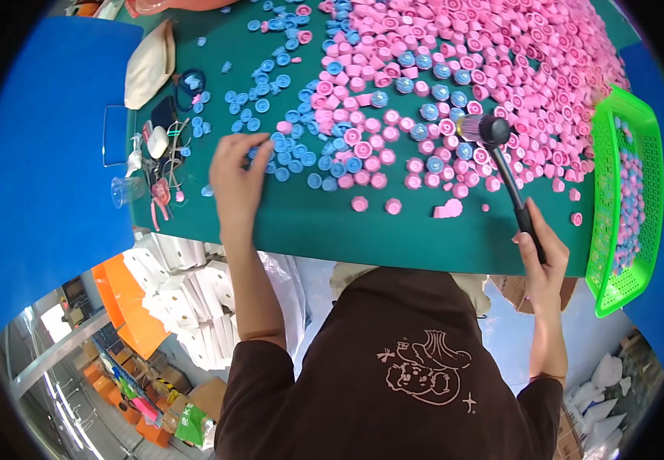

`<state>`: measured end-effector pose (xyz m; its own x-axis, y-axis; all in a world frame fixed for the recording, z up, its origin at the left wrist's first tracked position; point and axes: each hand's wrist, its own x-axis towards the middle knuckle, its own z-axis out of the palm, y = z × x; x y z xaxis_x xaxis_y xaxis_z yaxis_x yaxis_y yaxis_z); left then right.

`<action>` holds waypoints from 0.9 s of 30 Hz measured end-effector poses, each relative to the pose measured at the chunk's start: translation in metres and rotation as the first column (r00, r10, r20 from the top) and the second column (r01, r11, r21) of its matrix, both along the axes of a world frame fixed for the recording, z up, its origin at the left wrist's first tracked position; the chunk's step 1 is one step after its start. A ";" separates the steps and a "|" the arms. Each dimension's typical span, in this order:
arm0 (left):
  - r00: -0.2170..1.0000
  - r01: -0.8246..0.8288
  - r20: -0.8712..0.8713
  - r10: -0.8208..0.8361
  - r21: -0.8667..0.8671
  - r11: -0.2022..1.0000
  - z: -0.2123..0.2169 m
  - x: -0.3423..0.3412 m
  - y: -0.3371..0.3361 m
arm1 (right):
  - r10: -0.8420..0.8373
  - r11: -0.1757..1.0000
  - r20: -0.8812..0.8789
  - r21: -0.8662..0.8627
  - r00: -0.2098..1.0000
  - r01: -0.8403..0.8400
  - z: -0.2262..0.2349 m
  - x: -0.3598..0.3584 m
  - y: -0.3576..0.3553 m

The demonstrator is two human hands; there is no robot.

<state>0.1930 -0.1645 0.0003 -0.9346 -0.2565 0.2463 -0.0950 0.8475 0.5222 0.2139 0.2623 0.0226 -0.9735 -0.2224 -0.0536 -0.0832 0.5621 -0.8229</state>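
Note:
My right hand (543,249) is wrapped round the black handle of a mallet (509,178). Its dark head, with a clear purplish end, is over the pink and blue pieces right of centre. At the left, my left hand (236,172) reaches over the table with thumb and forefinger drawn together at a small round blue cap (277,142). More blue caps (295,165) lie just beside those fingertips. Pink knob-shaped pieces (431,31) are heaped across the far right, and several have shiny blue tops (428,112) fitted on them.
A green basket (604,222) holding pink and blue pieces stands at the right edge of the green table (316,234). On the left lie a cream pouch (148,67), a dark phone (164,112), pink-handled pliers (160,201), cables and a clear cup (125,192).

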 end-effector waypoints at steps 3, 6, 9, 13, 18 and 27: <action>0.997 0.074 0.009 -0.074 0.034 0.997 -0.005 0.003 0.010 | -0.014 0.999 -0.018 -0.030 1.000 0.013 -0.003 -0.003 -0.003; 0.995 0.094 0.029 -0.097 0.085 0.992 -0.009 0.006 0.017 | 0.003 1.000 0.019 -0.027 1.000 -0.003 -0.004 -0.004 -0.002; 0.988 0.147 0.027 -0.149 0.072 0.987 -0.007 0.006 0.020 | 0.023 1.000 0.009 -0.012 1.000 -0.022 -0.004 -0.003 -0.004; 0.979 0.205 0.022 -0.205 0.007 0.979 0.001 0.007 0.024 | 0.027 0.999 0.011 -0.026 1.000 -0.027 -0.004 -0.003 -0.004; 0.962 0.274 0.010 -0.274 -0.006 0.962 0.006 0.015 0.019 | 0.023 0.999 0.046 -0.031 0.999 -0.022 -0.005 -0.001 0.000; 0.927 0.288 0.252 -0.278 -0.002 0.958 0.019 0.004 0.029 | 0.026 1.000 0.047 -0.008 0.999 -0.025 0.005 -0.002 0.000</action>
